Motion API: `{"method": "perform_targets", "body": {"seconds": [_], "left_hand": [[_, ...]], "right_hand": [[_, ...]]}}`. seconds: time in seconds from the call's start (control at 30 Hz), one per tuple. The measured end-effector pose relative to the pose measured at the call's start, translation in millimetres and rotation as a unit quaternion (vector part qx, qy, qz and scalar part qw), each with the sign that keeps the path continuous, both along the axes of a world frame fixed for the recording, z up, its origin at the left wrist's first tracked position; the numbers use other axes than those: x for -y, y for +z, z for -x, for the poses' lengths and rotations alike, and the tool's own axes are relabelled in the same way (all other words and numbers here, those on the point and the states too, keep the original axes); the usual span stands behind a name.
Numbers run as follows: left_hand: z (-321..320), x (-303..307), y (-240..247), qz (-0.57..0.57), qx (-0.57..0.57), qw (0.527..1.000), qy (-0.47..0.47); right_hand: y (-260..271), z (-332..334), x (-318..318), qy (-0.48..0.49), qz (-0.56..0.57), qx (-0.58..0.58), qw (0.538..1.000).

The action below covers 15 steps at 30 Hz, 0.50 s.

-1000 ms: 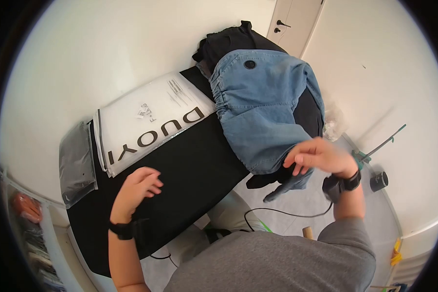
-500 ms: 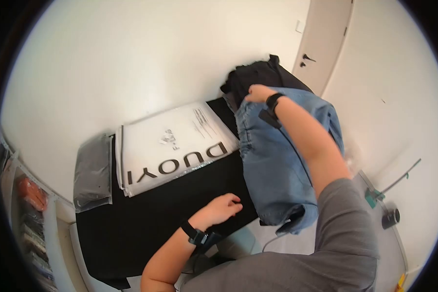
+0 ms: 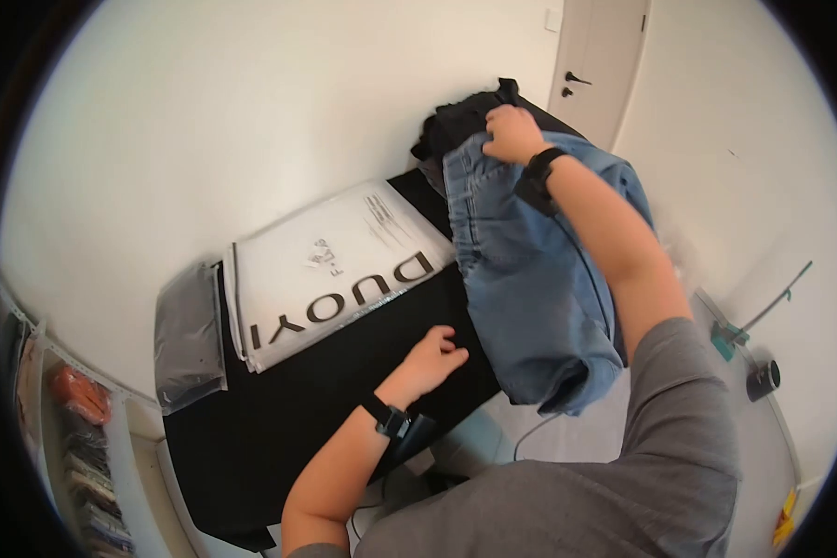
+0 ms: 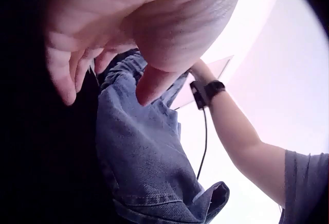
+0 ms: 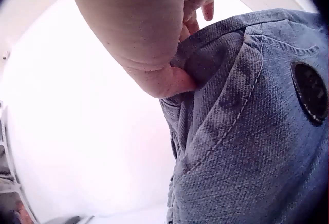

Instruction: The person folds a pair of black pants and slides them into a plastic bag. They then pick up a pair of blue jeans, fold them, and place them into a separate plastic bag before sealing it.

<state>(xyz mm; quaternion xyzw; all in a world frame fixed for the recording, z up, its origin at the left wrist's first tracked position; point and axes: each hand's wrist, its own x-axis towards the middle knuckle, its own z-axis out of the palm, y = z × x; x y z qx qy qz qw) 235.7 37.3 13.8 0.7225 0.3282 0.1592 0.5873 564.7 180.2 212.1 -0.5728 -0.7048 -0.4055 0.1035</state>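
Blue denim pants with a gathered waistband lie over dark clothing at the right end of the black-covered table. My right hand grips their far edge near the waistband. In the right wrist view its thumb presses into the denim, fingers behind the edge, close to a round black patch. Over the black cloth, my left hand hovers left of the pants with loosely bent fingers and nothing in it.
Clear plastic bags printed DUOYI lie stacked at the table's back. Left of them is a bagged grey item. A shelf with packed goods stands at far left. A cable hangs near my body.
My right hand has gone from the lower part of the pants up to their far edge and grips it. My left hand has moved right, toward the pants. The head view has shifted.
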Motion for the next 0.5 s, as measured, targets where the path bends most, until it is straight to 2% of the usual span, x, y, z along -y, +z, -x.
{"method": "perform_targets", "body": {"seconds": [0.07, 0.13, 0.2, 0.27, 0.33, 0.4, 0.43, 0.47, 0.5], "left_hand": [[-12, 2, 1, -0.003, 0.019, 0.998, 0.052], [-22, 6, 11, 0.032, 0.052, 0.995, 0.079], [-35, 5, 3, 0.033, 0.090, 0.988, 0.124], [-48, 4, 3, 0.083, 0.120, 0.983, 0.115], [-55, 18, 22, 0.118, 0.118, 0.984, 0.060], [-66, 36, 37, 0.132, 0.133, 0.982, -0.028], [-75, 44, 39, 0.139, 0.131, 0.981, -0.037], [-85, 54, 40, 0.144, 0.123, 0.975, -0.119], [-94, 65, 41, 0.149, 0.114, 0.962, -0.200]], "right_hand": [[35, 7, 49, -0.044, 0.073, -0.162, 0.983], [60, 6, 105, 0.018, 0.040, -0.250, 0.967], [84, -7, 158, 0.036, 0.036, -0.292, 0.955], [102, 1, 225, 0.045, -0.002, -0.300, 0.953], [113, -5, 287, 0.026, -0.033, -0.294, 0.955], [118, -10, 349, 0.039, -0.050, -0.377, 0.924], [117, -6, 378, 0.061, -0.064, -0.408, 0.908], [115, -2, 406, 0.081, -0.079, -0.440, 0.891], [115, -2, 433, 0.078, -0.084, -0.433, 0.894]]}}
